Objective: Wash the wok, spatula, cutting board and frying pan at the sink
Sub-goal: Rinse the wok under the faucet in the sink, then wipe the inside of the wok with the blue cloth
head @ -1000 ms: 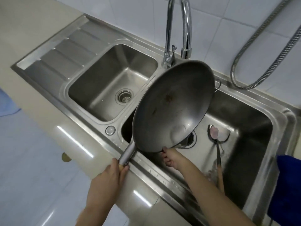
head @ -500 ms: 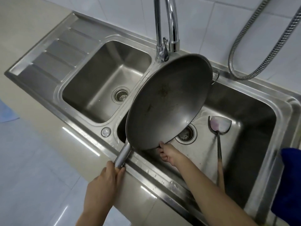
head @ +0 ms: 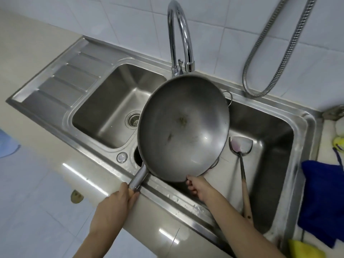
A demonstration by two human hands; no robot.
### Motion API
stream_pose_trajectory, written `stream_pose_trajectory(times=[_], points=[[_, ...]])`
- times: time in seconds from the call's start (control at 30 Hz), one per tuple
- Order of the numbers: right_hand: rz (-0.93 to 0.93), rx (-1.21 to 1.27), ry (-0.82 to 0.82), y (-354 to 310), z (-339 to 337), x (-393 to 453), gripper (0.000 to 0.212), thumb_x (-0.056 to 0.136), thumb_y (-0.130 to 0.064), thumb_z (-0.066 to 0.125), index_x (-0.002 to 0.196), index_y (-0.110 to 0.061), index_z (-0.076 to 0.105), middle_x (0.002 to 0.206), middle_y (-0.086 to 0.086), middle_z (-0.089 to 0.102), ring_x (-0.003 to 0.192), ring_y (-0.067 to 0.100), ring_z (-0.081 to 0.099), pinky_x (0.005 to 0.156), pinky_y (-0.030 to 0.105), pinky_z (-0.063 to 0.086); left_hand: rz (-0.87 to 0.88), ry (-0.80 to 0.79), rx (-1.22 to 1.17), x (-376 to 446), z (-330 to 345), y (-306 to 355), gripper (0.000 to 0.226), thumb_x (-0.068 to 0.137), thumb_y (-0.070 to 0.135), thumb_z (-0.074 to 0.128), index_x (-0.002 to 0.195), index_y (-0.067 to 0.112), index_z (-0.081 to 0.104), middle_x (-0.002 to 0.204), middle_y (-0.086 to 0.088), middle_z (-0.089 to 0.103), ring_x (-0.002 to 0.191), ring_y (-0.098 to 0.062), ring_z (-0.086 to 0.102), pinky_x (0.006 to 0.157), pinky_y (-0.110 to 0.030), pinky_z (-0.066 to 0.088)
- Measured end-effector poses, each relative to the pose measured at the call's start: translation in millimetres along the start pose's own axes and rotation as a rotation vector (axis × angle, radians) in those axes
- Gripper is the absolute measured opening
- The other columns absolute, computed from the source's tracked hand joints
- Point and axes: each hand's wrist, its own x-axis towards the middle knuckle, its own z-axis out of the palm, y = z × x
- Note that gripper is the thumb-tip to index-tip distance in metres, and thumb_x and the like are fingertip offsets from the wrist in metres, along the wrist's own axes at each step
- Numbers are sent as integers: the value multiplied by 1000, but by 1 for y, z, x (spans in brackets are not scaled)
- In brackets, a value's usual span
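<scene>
I hold the wok [head: 183, 127] tilted over the right basin of the sink [head: 301, 127], its open face turned toward me and its far rim just below the tap [head: 179, 36]. My left hand [head: 119, 202] grips the end of the long handle, fingers curled round it, wrist low over the desk [head: 46, 53] edge. My right hand [head: 197, 186] supports the near rim from below; the fingers curl at the edge and appear to pinch it, though the contact itself is partly hidden by the rim.

Brown residue sits near the centre of the wok's bowl, with a dark streak lower left — both still unwashed. No water is visible at the tap. The spatula [head: 241, 146] lies in the right basin just beside the wok, blade toward the back wall, handle leaning on the front edge. I see no cutting board or frying pan.

My judgement: to do this step well, I should keep the handle grip firm, set the bowl squarely beneath the spout, and angle it so runoff drains into the basin — not over the front edge. The rim hold looks light; a wet rim could slip.
</scene>
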Motion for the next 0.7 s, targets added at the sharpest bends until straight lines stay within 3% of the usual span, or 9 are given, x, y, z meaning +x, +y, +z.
stream_pose_trajectory(times=[0.1,0.2,0.3,0.43,0.53,0.6,0.63,0.7], points=[[-81,-35,34,6,-16,-27,24,96,-11,46,73,-11,50,59,2,50,32,4,27,31,15,15,51,-48,-44,6,-7,-6,37,94,56,32,89,20,34,67,6,48,78,-24,65,58,-32,41],[-167,-43,91,6,-32,-60,10,98,-14,48,93,-10,56,67,5,62,36,4,40,34,16,24,132,-99,-22,12,-15,-2,36,96,55,32,95,20,38,69,6,45,90,-25,64,68,-34,44],[-254,-31,182,1,-45,-86,11,98,-14,49,106,-8,55,70,7,67,41,0,56,33,12,30,198,-141,-9,12,-20,13,28,97,50,34,97,22,39,90,-1,60,105,-26,61,84,-34,46],[-343,-70,255,-3,-56,-114,13,98,-15,49,103,-6,57,66,5,64,37,-1,50,34,10,30,271,-194,28,9,-20,24,39,99,46,32,110,15,54,77,1,38,109,-25,58,91,-35,45],[-400,-190,291,-2,-61,-125,19,98,-21,50,92,-7,61,63,2,63,40,-2,51,43,11,40,204,-183,-38,10,-18,21,33,98,49,32,95,20,48,98,-4,58,109,-25,59,89,-34,44],[-490,-479,462,0,-69,-129,32,96,-36,50,77,-14,63,61,-5,64,54,3,59,61,24,53,178,-183,-78,11,-17,20,33,97,50,33,91,20,47,106,-6,63,107,-27,60,86,-34,45],[-558,-627,590,0,-77,-133,33,95,-41,50,74,-19,59,62,-6,63,59,8,60,64,32,54,181,-178,-76,11,-16,20,35,97,50,34,93,19,50,104,-6,63,107,-27,60,86,-34,45],[-754,-802,814,-2,-102,-144,26,94,-41,51,76,-22,51,65,-7,58,60,10,58,61,34,53,208,-159,-64,8,-19,22,39,98,46,33,100,15,56,96,-6,58,108,-28,59,87,-35,45]])
